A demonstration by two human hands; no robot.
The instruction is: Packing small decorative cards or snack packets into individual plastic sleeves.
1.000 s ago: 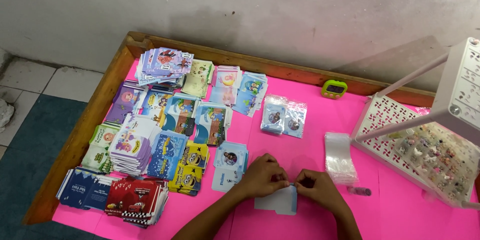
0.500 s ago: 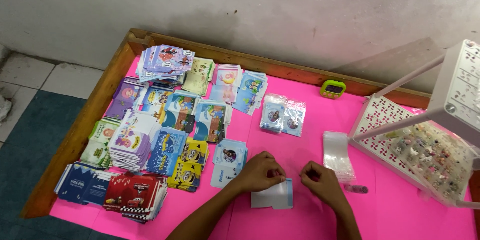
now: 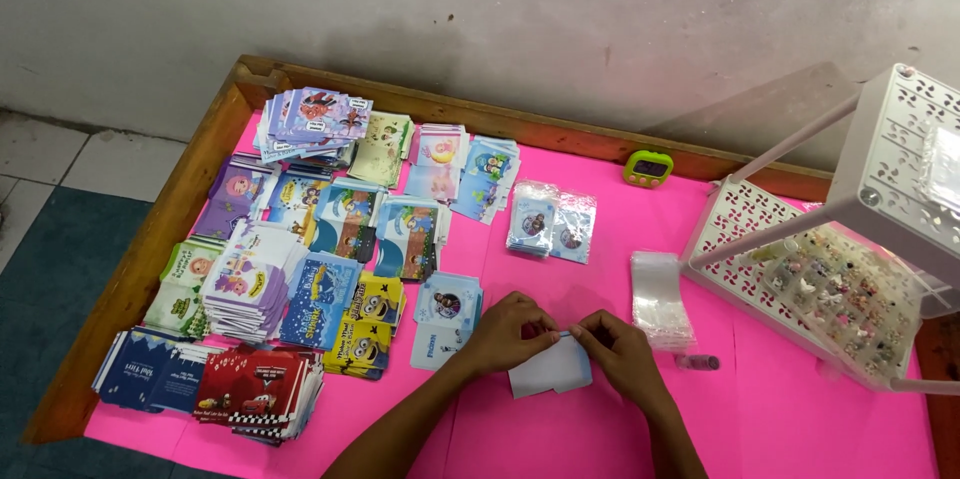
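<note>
Evidently light and floppy, the small pale-blue flat paper card packet (image 3: 548,371) lay on the pink desk (image 3: 780,409), both the left hand (image 3: 512,331) and right hand (image 3: 620,347) pinching its top edge, the best hold.

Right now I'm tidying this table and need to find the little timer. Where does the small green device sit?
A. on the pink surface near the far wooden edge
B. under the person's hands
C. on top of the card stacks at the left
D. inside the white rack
A: the small green device rests on the pink surface beside the far wooden edge, apart from the card stacks.
</note>
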